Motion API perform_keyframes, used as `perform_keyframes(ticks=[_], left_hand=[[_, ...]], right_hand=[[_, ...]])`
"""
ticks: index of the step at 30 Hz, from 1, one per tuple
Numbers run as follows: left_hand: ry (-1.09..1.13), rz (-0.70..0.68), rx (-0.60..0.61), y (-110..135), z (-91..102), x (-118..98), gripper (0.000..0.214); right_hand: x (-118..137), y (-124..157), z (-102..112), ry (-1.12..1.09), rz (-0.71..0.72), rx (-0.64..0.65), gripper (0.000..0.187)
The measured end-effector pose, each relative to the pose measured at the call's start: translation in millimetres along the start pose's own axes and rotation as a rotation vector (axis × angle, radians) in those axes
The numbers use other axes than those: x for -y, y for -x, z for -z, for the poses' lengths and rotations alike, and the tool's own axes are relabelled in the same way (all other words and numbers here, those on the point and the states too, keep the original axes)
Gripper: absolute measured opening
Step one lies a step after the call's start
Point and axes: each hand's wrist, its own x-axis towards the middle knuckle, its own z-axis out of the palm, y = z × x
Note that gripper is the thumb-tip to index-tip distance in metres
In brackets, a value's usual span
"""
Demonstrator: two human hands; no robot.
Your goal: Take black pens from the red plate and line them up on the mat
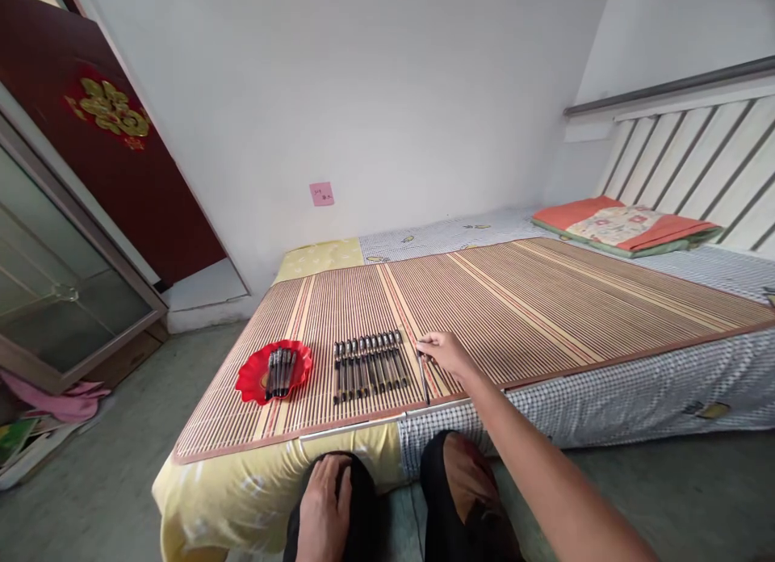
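Note:
My right hand (pixel 445 352) reaches onto the bamboo mat (pixel 545 304) and pinches a dark pen (pixel 422 376) at its upper end, just right of a row of several pens (pixel 368 366) lying side by side. A red scalloped dish (pixel 274 371) to the left holds several more pens. My left hand (pixel 324 505) rests flat on my left knee, fingers spread, holding nothing.
The mat covers a low bed with a yellow and checked sheet (pixel 605 400). A folded orange blanket (pixel 623 225) lies at the far right. A glass-door cabinet (pixel 54 279) and floor clutter stand at the left. A pink note (pixel 321 194) is on the wall.

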Motion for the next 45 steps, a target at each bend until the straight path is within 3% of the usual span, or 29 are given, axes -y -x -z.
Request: perform_keyframes(ticks=[6,14,22,27,33,45], left_hand=[[-0.097,-0.093,-0.022,-1.3,-9.2,4.2,0.025],[-0.098,-0.118,-0.004,-2.6,-11.5,11.4,0.022],[-0.124,-0.111,-0.021,-4.3,-10.2,7.2,0.022],[-0.137,-0.102,-0.023,-3.5,-10.5,7.7,0.023],[-0.139,-0.106,-0.029,-3.1,-9.8,6.6,0.022],[-0.152,-0.124,-0.021,-2.5,-9.9,7.3,0.020]], right_hand=[[-15.0,-54.0,-19.9,0.168,-0.091,-0.031,0.012],[-29.9,-69.7,-39.0,0.370,-0.114,-0.075,0.011],[-36.4,-63.8,-41.2,0.508,-0.092,-0.071,0.012],[-39.2,-48.9,-39.9,0.539,-0.080,-0.067,0.004],[-44.2,-15.2,-46.0,0.525,-0.039,-0.086,0.026],[-35.3,-0.3,-55.5,0.596,-0.002,-0.101,0.021]])
